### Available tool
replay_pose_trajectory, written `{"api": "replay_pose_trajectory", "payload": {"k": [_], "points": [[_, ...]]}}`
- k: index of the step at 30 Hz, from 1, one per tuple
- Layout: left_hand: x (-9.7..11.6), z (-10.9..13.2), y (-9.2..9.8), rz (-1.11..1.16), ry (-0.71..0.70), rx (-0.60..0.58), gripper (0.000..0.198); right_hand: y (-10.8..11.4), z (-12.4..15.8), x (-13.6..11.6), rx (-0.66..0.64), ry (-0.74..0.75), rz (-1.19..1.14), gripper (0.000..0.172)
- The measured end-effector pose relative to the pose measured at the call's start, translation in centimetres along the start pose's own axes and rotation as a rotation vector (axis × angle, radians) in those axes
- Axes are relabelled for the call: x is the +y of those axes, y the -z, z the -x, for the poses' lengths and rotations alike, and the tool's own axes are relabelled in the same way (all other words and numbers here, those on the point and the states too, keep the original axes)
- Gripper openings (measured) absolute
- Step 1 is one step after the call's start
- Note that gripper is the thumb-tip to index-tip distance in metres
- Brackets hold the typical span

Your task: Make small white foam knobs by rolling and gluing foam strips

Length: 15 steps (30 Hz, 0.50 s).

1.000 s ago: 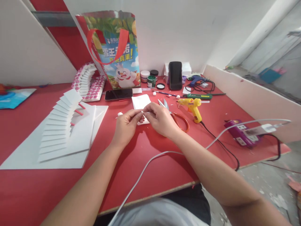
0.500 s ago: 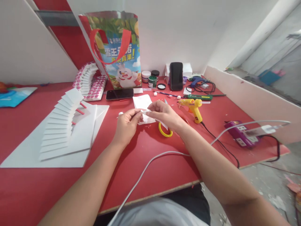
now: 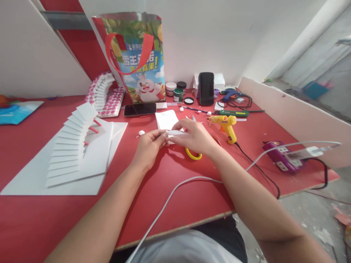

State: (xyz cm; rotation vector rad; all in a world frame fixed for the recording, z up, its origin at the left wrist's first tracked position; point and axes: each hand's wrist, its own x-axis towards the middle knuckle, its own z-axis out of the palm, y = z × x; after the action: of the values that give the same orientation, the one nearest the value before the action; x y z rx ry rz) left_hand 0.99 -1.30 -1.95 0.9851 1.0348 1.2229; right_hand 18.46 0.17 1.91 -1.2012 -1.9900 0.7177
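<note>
A small folded strip of white paper [image 3: 177, 133] is stretched between my two hands over the red table. My left hand [image 3: 150, 145] pinches its left end with thumb and fingertips. My right hand [image 3: 195, 136] closes on the other end, its thumb hidden behind the paper and fingers. Behind the hands lies a stack of white paper sheets [image 3: 166, 118]. Scissors with a yellow handle [image 3: 193, 155] rest under my right hand, the blades partly covered. A small white lump [image 3: 142, 133] sits left of the paper stack.
Stair-like white folded pieces [image 3: 67, 146] stand on white boards at left. A yellow glue gun [image 3: 227, 126] is at right with its cord. A white cable [image 3: 175, 190] crosses the front. Behind are a shopping bag [image 3: 142, 62], a phone [image 3: 140, 109], paint jars [image 3: 178, 95] and a purple box [image 3: 282, 157].
The paper strip now shows more of its broad face between the hands. My right hand has turned slightly and its fingers have come down closer onto the paper.
</note>
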Motion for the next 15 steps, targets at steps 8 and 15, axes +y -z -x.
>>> {"api": "replay_pose_trajectory", "payload": {"k": [8,15], "points": [[0.1,-0.1,0.4,-0.032,-0.006,0.006,0.024,-0.9,-0.1,0.9,-0.074,-0.052,-0.089,0.02],[-0.2,-0.2,0.8,-0.158,-0.032,0.006,0.022,0.4,0.1,-0.4,-0.128,-0.082,-0.002,0.021]]}}
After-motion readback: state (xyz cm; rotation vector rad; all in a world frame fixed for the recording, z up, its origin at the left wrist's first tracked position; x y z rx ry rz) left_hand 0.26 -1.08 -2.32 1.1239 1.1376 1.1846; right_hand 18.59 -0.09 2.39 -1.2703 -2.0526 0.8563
